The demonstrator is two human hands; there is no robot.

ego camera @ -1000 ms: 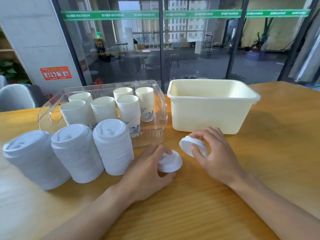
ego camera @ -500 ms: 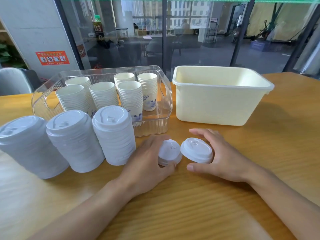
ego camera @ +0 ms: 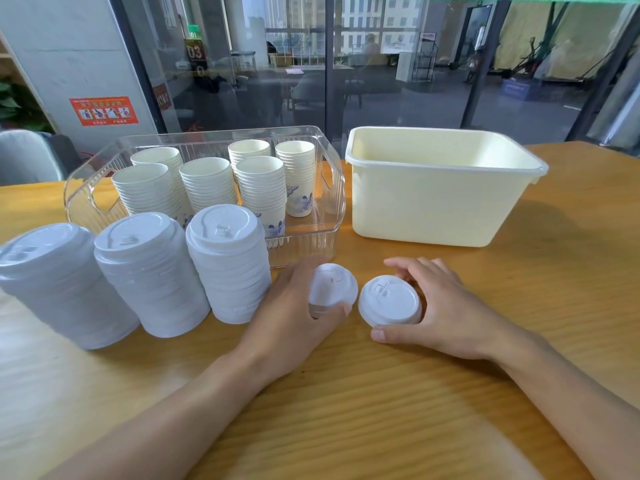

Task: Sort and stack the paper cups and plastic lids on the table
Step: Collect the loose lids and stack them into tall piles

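Observation:
My left hand [ego camera: 291, 320] grips a small stack of white plastic lids [ego camera: 331, 286], tilted, just above the table. To its right my right hand [ego camera: 446, 317] curls round another white lid [ego camera: 388, 301] that sits flat on the wood, thumb in front, fingers behind. Three tall stacks of white lids [ego camera: 228, 261] stand in a row at the left. Behind them a clear plastic bin [ego camera: 332, 188] holds several stacks of paper cups [ego camera: 207, 181].
An empty cream plastic tub [ego camera: 433, 209] stands at the back right, close behind my right hand. The wooden table [ego camera: 346, 410] stretches toward me. A glass wall rises behind the table.
Both hands brought their lids nearer together in front of the clear bin. The right-hand lid, tilted before, now lies flat on the table; the left-hand lids tipped upward.

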